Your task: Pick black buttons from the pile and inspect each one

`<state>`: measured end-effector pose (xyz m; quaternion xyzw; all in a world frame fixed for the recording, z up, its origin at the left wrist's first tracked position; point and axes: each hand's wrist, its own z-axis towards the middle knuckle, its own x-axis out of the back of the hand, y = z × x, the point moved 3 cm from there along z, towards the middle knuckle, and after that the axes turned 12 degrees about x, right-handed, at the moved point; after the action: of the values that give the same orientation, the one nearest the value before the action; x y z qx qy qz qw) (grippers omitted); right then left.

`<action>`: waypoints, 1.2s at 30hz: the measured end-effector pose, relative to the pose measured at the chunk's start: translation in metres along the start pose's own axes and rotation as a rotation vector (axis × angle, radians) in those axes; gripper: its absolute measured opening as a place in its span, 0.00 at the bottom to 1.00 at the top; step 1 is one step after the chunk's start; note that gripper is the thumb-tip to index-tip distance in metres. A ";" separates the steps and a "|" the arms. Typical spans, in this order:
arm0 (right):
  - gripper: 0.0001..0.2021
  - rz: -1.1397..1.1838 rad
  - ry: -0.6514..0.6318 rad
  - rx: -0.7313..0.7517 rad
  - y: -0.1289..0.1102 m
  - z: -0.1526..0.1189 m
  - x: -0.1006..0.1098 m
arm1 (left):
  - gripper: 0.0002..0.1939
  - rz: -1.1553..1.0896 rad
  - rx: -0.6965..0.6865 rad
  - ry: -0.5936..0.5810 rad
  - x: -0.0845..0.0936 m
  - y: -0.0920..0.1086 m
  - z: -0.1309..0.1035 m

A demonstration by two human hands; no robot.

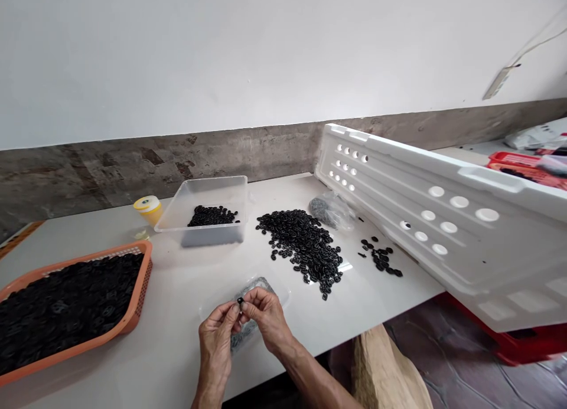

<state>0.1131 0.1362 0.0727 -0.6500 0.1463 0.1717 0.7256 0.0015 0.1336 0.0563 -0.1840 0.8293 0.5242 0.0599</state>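
Note:
Between the fingertips of my two hands is a small black part [240,300], pinched from both sides. My left hand [218,326] and my right hand [264,314] are both closed, thumbs and forefingers meeting at it. Under them on the table lies a clear plastic bag or tray of small grey metal pieces [241,339], partly hidden by the hands. Beyond the hands a heap of small black oval parts with holes [305,244] spreads over the table. The fine shape of the held part is too small to make out.
An orange basket [144,279] full of black parts stands left. Behind it are a yellow-and-white container [149,209] and a clear bin [212,187] partly filled with black parts. A bag of grey pieces [330,209], a few loose parts [381,258] and a white perforated crate [390,190] are at right.

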 end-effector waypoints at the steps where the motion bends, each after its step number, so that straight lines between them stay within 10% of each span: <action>1: 0.22 0.001 0.011 -0.002 0.001 0.000 0.000 | 0.27 0.001 -0.001 -0.003 0.000 -0.001 0.001; 19: 0.18 -0.084 -0.040 -0.013 0.008 0.006 0.008 | 0.27 0.069 0.001 -0.005 0.003 -0.003 0.005; 36: 0.21 -0.117 -0.010 -0.037 0.007 0.006 0.015 | 0.14 0.511 -0.387 -0.028 0.010 0.002 0.000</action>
<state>0.1237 0.1437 0.0605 -0.6698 0.1011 0.1350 0.7232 -0.0086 0.1319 0.0549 0.0296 0.7327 0.6728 -0.0983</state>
